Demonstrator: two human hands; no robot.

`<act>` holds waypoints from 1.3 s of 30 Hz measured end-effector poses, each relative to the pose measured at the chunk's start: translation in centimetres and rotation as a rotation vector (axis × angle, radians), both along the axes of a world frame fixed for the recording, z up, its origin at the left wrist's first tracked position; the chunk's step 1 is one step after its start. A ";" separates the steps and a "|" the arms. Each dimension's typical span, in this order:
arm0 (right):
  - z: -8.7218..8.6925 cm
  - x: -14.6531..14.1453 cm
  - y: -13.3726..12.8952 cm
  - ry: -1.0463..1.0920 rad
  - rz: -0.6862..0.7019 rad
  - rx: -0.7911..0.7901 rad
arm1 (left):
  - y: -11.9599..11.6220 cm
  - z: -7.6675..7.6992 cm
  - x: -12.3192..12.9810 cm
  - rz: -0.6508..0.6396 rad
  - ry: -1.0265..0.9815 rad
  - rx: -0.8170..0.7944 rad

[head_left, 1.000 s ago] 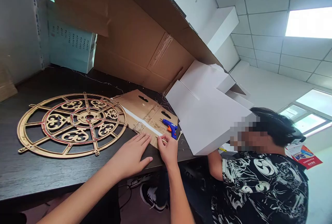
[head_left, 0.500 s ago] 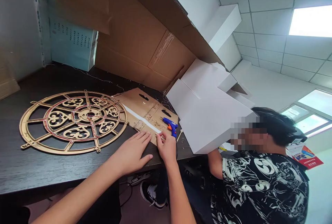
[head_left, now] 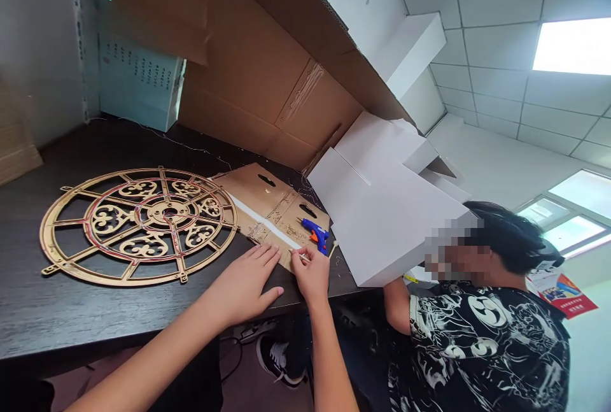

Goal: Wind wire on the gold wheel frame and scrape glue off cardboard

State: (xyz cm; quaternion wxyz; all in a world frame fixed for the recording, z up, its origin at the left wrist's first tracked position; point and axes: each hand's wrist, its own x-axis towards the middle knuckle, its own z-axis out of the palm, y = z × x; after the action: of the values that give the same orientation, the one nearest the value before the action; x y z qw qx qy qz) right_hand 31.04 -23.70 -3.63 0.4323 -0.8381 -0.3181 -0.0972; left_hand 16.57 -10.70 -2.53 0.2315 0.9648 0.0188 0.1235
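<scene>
left hand (head_left: 243, 286): 1, open, lying flat on the cardboard sheet (head_left: 260, 205)
right hand (head_left: 311, 277): 1, pinching one thin stick (head_left: 296, 254)
glue gun (head_left: 312, 235): 1, blue, on the sheet
fretwork wheel (head_left: 138, 226): 1, gold, on the desk (head_left: 95, 310), just beside the sheet

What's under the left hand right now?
The left hand has fingertips on the cardboard sheet, palm over the dark tabletop; the surface directly beneath it is hidden.

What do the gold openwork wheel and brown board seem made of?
The wheel looks like laser-cut wood or thick card with gold paint, given its crisp fretwork and red-lined edges. The board looks like bare brown cardboard: dull, with slotted handholes.
</scene>
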 end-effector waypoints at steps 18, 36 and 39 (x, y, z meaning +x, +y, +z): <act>0.0 -0.1 0.0 -0.016 -0.008 -0.039 | 0.0 0.2 -0.2 -0.002 -0.018 -0.031; 0.3 -0.3 -0.1 -0.079 -0.081 -0.097 | -0.1 0.6 -0.4 0.001 0.023 -0.017; 0.2 -0.4 -0.1 -0.070 -0.093 -0.066 | -0.1 0.5 -0.4 0.003 0.014 -0.030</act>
State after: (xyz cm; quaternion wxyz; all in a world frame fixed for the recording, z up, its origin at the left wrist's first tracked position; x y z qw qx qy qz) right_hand 30.65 -23.83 -3.38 0.3883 -0.8618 -0.2967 -0.1359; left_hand 16.21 -10.83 -2.02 0.2455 0.9620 0.0236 0.1169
